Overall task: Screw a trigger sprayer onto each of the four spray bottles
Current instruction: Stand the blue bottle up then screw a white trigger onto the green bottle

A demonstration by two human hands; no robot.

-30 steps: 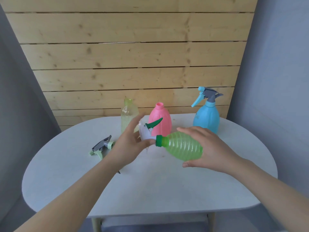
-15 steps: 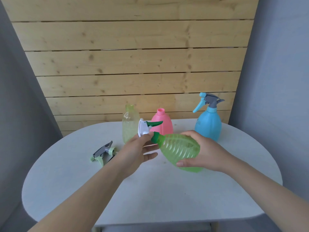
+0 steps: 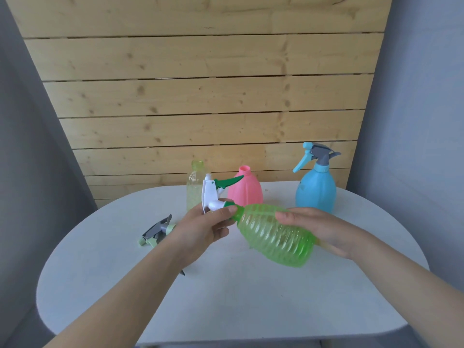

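A ribbed green bottle [image 3: 276, 234] lies tilted in the air over the table, neck to the left. My right hand [image 3: 319, 228] grips its body from behind. My left hand [image 3: 203, 227] holds the green collar of the white-and-green trigger sprayer [image 3: 213, 194] seated on the bottle's neck. Standing at the back are a pale yellow bottle [image 3: 194, 183] and a pink bottle [image 3: 248, 190], both with bare necks. At the back right, a blue bottle [image 3: 315, 190] carries a blue-and-grey sprayer. A loose grey-and-mint sprayer [image 3: 157, 231] lies on the table to the left, partly hidden by my left wrist.
The white oval table [image 3: 251, 297] stands against a wooden plank wall [image 3: 200, 96], with grey walls on both sides. A small dark tip [image 3: 182, 273] pokes out from under my left forearm.
The green bottle has tipped further, its base swinging down toward me on the right. The sprayer head has turned more upright. My left hand has closed around the collar.
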